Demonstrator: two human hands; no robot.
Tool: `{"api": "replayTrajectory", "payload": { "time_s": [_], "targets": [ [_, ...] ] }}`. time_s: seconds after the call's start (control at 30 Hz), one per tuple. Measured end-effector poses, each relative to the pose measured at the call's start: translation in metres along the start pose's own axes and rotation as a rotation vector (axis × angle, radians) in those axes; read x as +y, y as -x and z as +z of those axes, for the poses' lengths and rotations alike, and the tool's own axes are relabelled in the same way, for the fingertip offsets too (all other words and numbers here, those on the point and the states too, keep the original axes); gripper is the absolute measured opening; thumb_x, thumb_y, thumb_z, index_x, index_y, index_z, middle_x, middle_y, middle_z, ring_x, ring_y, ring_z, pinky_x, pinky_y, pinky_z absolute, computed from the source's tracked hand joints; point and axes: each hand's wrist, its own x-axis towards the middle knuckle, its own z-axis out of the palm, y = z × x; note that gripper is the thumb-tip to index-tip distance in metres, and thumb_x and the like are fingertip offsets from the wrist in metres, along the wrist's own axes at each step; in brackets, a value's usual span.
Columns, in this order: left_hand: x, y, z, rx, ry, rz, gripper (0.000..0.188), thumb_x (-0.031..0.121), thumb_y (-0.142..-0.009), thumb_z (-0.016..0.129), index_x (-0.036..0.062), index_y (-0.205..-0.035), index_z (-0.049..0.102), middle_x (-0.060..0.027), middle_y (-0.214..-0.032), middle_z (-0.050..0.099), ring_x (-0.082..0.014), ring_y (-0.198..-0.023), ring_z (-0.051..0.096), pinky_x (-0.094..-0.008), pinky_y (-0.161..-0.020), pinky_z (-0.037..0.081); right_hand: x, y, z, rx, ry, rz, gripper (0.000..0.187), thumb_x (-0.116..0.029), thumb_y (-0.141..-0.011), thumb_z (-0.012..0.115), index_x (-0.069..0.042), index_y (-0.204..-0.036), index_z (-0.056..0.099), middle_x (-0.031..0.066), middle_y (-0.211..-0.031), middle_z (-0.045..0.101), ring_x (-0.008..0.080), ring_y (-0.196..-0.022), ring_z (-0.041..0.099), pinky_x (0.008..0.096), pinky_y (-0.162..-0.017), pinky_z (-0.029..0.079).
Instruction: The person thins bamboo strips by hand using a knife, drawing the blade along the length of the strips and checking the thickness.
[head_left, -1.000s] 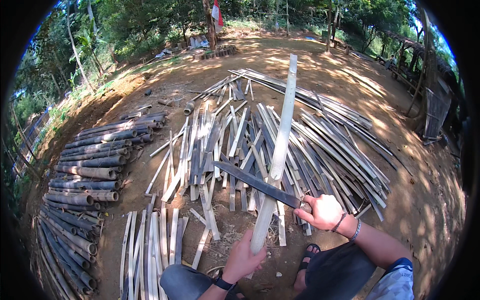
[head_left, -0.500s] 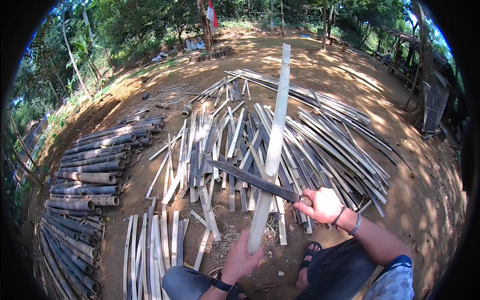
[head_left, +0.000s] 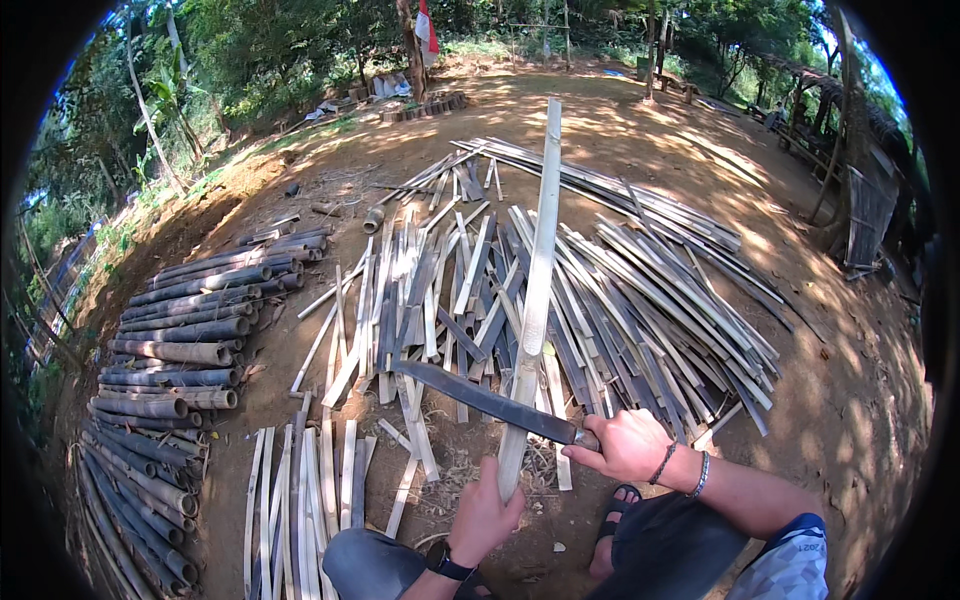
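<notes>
My left hand [head_left: 484, 512] is closed around the near end of a long, pale split-bamboo strip [head_left: 540, 262], which slants up and away in front of me. In my right hand [head_left: 627, 446] is the handle of a machete [head_left: 487, 402] with a long dark blade. The blade lies across the strip a little above my left hand, its tip pointing left. Whether the edge bites into the bamboo I cannot tell. Below the strip, thin shavings [head_left: 455, 478] litter the ground.
A wide heap of split bamboo strips [head_left: 660, 310] spreads ahead. More strips [head_left: 300, 500] lie by my left knee. Dark bamboo poles [head_left: 185, 355] are stacked at the left. My sandalled foot [head_left: 612, 530] rests on the dirt beside my right leg. Trees and a shelter [head_left: 870, 210] stand farther off.
The machete has slid down the strip toward my left hand, drawn nearer to me by my right hand. The strip's far end has dropped and shifted slightly left.
</notes>
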Motion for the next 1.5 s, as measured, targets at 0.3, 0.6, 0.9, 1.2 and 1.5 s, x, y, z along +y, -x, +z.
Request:
{"api": "replayTrajectory", "payload": {
  "time_s": [0.3,0.6,0.9,1.2,1.5],
  "targets": [
    [-0.014,-0.001,0.005,0.042,-0.117,0.116,0.03,0.017,-0.084,0.061,-0.0002,-0.096,0.039,-0.0155,-0.05,0.057,-0.0314,-0.05,0.063,-0.0408,-0.049,0.05,0.007,-0.001,0.007,-0.018,0.042,-0.059,0.059,-0.058,-0.087,0.05,-0.001,-0.083,0.063,0.0208,-0.054,0.058,0.0379,-0.054,0.063,0.0456,-0.054,0.052],
    [-0.014,-0.002,0.006,0.05,-0.125,0.131,0.029,0.015,-0.085,0.061,-0.001,-0.096,0.039,-0.0173,-0.053,0.058,-0.0331,-0.051,0.063,-0.042,-0.049,0.049,0.004,-0.003,0.003,-0.067,0.044,-0.043,0.061,-0.059,-0.087,0.049,0.0,-0.082,0.062,0.0213,-0.056,0.059,0.0378,-0.06,0.065,0.0443,-0.058,0.053],
    [-0.011,0.0,0.009,0.061,-0.129,0.143,0.029,0.015,-0.085,0.061,0.0,-0.096,0.038,-0.0185,-0.053,0.058,-0.0327,-0.049,0.063,-0.0417,-0.047,0.049,0.009,-0.002,0.01,-0.028,-0.03,0.039,0.061,-0.06,-0.087,0.048,0.0,-0.083,0.062,0.0223,-0.059,0.061,0.0387,-0.061,0.064,0.0435,-0.058,0.053],
    [-0.007,0.002,0.01,-0.013,-0.081,0.122,0.029,0.013,-0.085,0.061,-0.0006,-0.094,0.038,-0.0169,-0.053,0.058,-0.0305,-0.048,0.064,-0.0398,-0.046,0.049,0.024,-0.004,0.003,-0.044,-0.077,0.103,0.062,-0.06,-0.088,0.046,0.0,-0.088,0.063,0.0223,-0.058,0.06,0.0396,-0.059,0.063,0.0456,-0.059,0.053],
    [0.012,0.004,0.007,-0.131,0.071,-0.056,0.029,0.011,-0.085,0.063,0.0,-0.092,0.037,-0.0114,-0.056,0.059,-0.0203,-0.045,0.063,-0.0319,-0.04,0.048,0.053,-0.005,0.008,0.052,-0.264,0.245,0.065,-0.059,-0.089,0.044,0.003,-0.088,0.063,0.0244,-0.067,0.063,0.0395,-0.07,0.065,0.0451,-0.068,0.053]
  ]
}}
